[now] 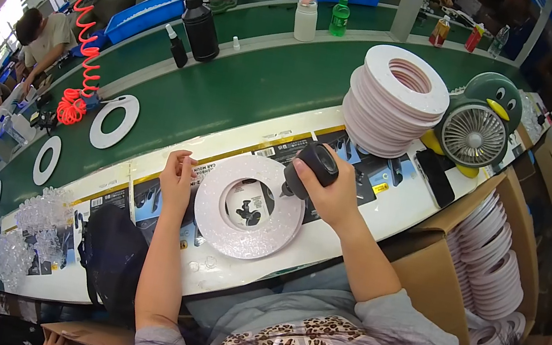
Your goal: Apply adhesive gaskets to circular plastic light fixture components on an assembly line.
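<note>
Holding: the right hand (332,190) is closed around a black handheld tool (314,168), its tip pointing down and left at the inner edge of the white ring (249,206).
Left hand: the left hand (177,174) has its fingers curled at the ring's left outer rim, pinching or steadying it; whether something small sits between the fingertips cannot be told.
Ring position: it lies flat on the near white surface (394,215), between the two hands, directly in front of the person.
Key relation: the tool tip sits at the upper right of the ring's hole, so the ring lies down and left of the right hand, which is the nearer one to the hole; the tool's long axis slants from upper right to lower left.
Through the hole: a printed sheet with a small dark picture shows.
Containers: a cardboard box (495,270) at the right holds a leaning row of similar rings; a blue bin (145,15) stands beyond the green belt (231,91).
Stack: more rings (395,101) piled beside a penguin-shaped fan (480,123).
Left end: clear plastic pieces (35,219) heaped on the surface.
</note>
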{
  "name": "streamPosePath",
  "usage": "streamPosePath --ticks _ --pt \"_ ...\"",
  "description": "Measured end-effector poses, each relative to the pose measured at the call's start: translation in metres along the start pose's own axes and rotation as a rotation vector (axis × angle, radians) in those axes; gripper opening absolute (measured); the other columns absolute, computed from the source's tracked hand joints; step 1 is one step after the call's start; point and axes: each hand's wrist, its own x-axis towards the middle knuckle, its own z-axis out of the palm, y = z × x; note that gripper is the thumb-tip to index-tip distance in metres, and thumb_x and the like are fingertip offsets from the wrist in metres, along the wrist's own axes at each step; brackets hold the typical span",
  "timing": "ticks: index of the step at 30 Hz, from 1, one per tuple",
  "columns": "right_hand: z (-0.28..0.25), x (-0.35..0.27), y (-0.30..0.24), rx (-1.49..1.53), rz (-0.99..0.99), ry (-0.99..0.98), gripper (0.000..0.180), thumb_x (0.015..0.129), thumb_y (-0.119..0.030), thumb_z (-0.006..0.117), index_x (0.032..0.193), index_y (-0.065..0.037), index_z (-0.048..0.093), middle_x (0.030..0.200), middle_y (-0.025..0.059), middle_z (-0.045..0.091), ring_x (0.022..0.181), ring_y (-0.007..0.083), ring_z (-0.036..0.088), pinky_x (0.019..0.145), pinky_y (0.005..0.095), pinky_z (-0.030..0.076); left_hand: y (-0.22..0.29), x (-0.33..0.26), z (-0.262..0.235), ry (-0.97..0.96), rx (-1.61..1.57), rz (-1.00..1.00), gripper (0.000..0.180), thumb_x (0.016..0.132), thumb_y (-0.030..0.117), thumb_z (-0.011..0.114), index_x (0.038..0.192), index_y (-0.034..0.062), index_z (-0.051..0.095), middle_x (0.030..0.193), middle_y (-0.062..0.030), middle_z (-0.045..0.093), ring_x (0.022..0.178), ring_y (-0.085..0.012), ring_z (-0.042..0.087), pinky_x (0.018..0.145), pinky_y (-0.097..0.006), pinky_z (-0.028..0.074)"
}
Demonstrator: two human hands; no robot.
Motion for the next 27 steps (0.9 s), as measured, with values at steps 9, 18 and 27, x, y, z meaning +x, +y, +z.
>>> streamPosePath --ticks 9,18,27 --pt "0.0000 -0.0006 0.0025 -0.035 0.001 -0.005 0.018 0.084 -0.014 0.066 0.088 0.002 0.061 0.074 0.0077 0.064 0.066 0.0119 0.058 0.062 0.0262 0.047 0.0011 0.0005 0.0016 -0.009 0.016 -0.010 0.015 0.094 0.012 0.050 0.104 0.0023 0.057 0.083 -0.0077 0.064 0.062 -0.0086 0.055 0.057 -0.022 0.046" --pt "0.0033 -0.0005 0.0039 -0.025 0.000 -0.001 0.018 0.084 -0.016 0.067 0.087 0.001 0.061 0.073 0.0073 0.063 0.065 0.0115 0.058 0.061 0.0260 0.047 0.0006 0.0008 0.0013 -0.013 -0.009 -0.010 0.015 0.094 0.011 0.050 0.104 0.0023 0.057 0.083 -0.0078 0.064 0.063 -0.0086 0.055 0.058 -0.022 0.046" --pt "0.0004 -0.0022 0.0064 -0.026 0.025 0.022 0.017 0.083 -0.014 0.067 0.089 0.002 0.062 0.076 0.0076 0.065 0.068 0.0116 0.060 0.064 0.0256 0.049 -0.0011 0.0009 0.0013 -0.011 0.010 -0.011 0.015 0.094 0.012 0.050 0.104 0.0026 0.057 0.083 -0.0072 0.064 0.062 -0.0079 0.054 0.057 -0.021 0.044"
